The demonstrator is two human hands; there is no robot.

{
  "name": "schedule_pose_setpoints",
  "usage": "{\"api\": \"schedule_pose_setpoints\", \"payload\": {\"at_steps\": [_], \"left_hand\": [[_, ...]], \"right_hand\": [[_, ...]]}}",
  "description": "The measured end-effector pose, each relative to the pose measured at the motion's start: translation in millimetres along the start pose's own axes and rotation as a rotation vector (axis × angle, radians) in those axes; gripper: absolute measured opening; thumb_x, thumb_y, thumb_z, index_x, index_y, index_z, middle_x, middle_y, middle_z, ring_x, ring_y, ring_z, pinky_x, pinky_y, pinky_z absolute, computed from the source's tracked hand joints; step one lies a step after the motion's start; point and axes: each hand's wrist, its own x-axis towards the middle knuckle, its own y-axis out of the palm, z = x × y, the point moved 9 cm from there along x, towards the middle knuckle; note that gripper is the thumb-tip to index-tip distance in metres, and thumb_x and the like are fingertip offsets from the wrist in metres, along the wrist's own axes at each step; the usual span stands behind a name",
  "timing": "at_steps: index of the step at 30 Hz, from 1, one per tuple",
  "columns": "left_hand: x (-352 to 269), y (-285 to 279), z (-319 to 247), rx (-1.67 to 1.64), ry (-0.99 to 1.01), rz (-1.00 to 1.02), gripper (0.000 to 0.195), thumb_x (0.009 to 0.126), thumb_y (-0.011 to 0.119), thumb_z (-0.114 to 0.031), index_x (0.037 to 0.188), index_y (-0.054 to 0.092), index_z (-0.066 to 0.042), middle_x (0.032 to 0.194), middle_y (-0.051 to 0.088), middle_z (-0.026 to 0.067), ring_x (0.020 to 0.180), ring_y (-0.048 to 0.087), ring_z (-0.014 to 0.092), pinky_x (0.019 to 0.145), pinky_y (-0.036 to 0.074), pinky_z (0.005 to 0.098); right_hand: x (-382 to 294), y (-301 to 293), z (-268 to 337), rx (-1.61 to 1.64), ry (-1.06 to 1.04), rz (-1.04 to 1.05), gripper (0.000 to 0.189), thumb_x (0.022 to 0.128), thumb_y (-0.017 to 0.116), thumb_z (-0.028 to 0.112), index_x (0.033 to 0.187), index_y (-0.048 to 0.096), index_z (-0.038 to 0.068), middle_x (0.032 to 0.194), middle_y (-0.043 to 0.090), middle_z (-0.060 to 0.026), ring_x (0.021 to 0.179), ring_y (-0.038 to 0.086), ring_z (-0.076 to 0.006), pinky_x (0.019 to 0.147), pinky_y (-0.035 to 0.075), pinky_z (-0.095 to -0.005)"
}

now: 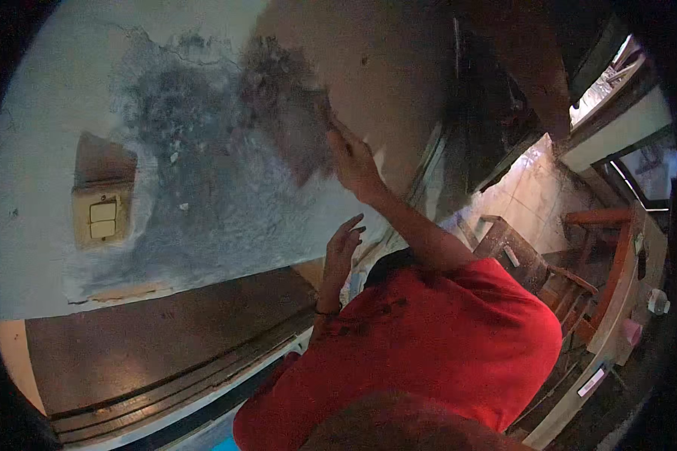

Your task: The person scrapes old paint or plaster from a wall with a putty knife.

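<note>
My right hand is raised to a painted wall, at the right side of a large dark grey, rough patch. Its fingertips blend into the dark surface, so whether it holds a thin item there cannot be made out. Lower down, my left hand is held up with its fingers apart and nothing in it. A dark band circles the left wrist. Around the patch the wall paint is cracked, and a few pale flecks stick to it.
Left of the patch, a two-rocker switch plate sits below a recess in the wall. A dark brown ledge runs under the wall. At right are a wooden chair, a bench-like table bearing a pink cup, and a tiled floor.
</note>
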Motion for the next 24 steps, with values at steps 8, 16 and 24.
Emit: {"api": "schedule_pose_setpoints", "payload": {"at_steps": [8,16,24], "left_hand": [[-5,1,0,0.002,-0.004,0.012,0.051,0.101,0.05,-0.036,0.14,0.049,-0.003,0.14,0.052,0.0127,0.121,0.055,0.028,0.101,0.043,0.0409],[-4,-5,0,0.041,0.024,0.006,0.048,0.102,0.05,-0.034,0.139,0.05,-0.004,0.139,0.053,0.0109,0.121,0.055,0.025,0.099,0.044,0.039],[-15,-6,12,-0.017,-0.012,0.001,0.047,0.101,0.052,-0.035,0.139,0.051,-0.007,0.133,0.057,0.0102,0.117,0.056,0.023,0.098,0.045,0.0368]], "right_hand": [[-1,4,-11,-0.109,-0.192,-0.037,0.057,0.104,0.042,0.045,0.151,0.037,0.013,0.075,0.048,0.0043,0.059,0.043,-0.0065,0.054,0.04,-0.0243],[-17,7,-29,0.105,0.224,0.039,0.052,0.104,0.042,0.035,0.148,0.039,0.007,0.131,0.051,-0.014,0.117,0.046,-0.0203,0.098,0.034,-0.0311],[-17,8,-20,0.09,0.235,0.034,0.052,0.105,0.043,0.035,0.148,0.04,0.007,0.129,0.059,-0.0109,0.11,0.055,-0.018,0.099,0.041,-0.031]]}}
